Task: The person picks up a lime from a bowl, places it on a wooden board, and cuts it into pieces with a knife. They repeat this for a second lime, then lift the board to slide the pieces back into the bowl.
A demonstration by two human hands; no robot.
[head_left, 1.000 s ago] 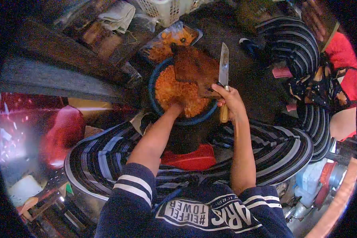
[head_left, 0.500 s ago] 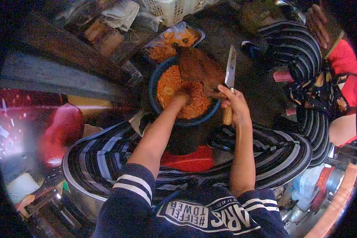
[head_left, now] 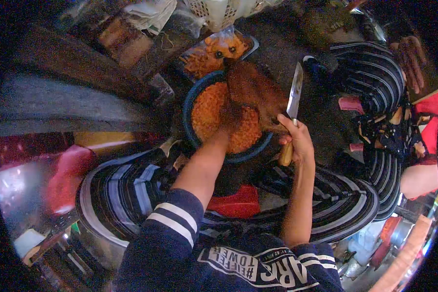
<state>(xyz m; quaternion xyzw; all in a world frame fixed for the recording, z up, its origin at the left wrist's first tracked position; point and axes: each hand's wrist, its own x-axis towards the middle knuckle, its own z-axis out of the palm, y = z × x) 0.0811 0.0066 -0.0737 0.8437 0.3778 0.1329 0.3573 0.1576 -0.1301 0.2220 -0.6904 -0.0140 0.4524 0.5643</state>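
My right hand [head_left: 298, 138] grips a knife [head_left: 295, 92], blade upward and wooden handle below. Its fingers also meet the near corner of a brown, board-like piece [head_left: 255, 90], tilted over the right part of a blue basin [head_left: 186, 112]. Chopped orange food [head_left: 207, 109] fills the basin. My left hand [head_left: 232, 117], dark and blurred, reaches over the food beside the brown piece. Its fingers cannot be made out.
Behind the basin sits a tray [head_left: 253, 46] of orange food with plastic over it. A white basket [head_left: 219, 14] stands farther back. Another person in striped trousers [head_left: 374, 68] sits at the right. A red object [head_left: 236, 200] lies below the basin.
My right hand, the knife and the brown piece have shifted right and slightly down in view. My left forearm has swung to the right. The whole view has shifted a little too.
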